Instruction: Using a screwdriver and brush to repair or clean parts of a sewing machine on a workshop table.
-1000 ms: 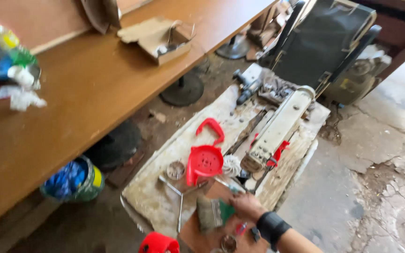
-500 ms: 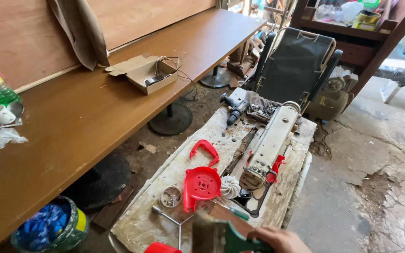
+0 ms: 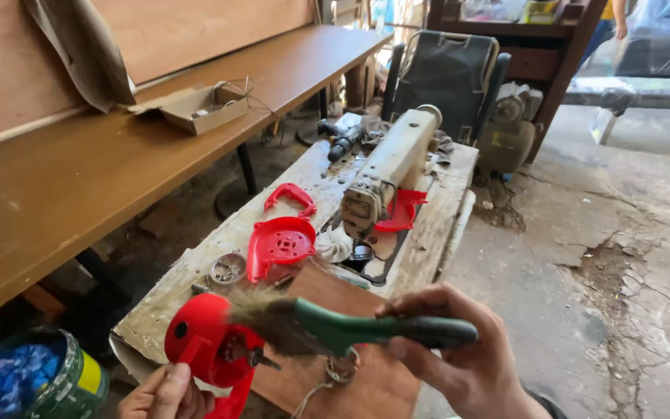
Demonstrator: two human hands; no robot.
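My right hand (image 3: 459, 361) grips the green handle of a paint brush (image 3: 335, 326), whose worn bristles lie against a red round plastic part (image 3: 203, 341). My left hand (image 3: 160, 392) holds that red part from below at the near edge of a worn wooden table (image 3: 428, 233). Beyond them on the table lie a cream sewing machine head (image 3: 389, 167), a red round perforated cover (image 3: 279, 244), a red curved piece (image 3: 291, 196) and a small metal round part (image 3: 228, 268).
A long brown wooden bench (image 3: 110, 155) with an open cardboard box (image 3: 199, 109) runs along the left. A green tin with blue stuff (image 3: 29, 380) stands on the floor at bottom left. A dark folding chair (image 3: 447, 74) stands behind the table. Cracked concrete floor (image 3: 622, 256) lies to the right.
The view has risen and shifted closer. My right hand has lifted the brush into view, and my left hand has brought the red round part up under its bristles.
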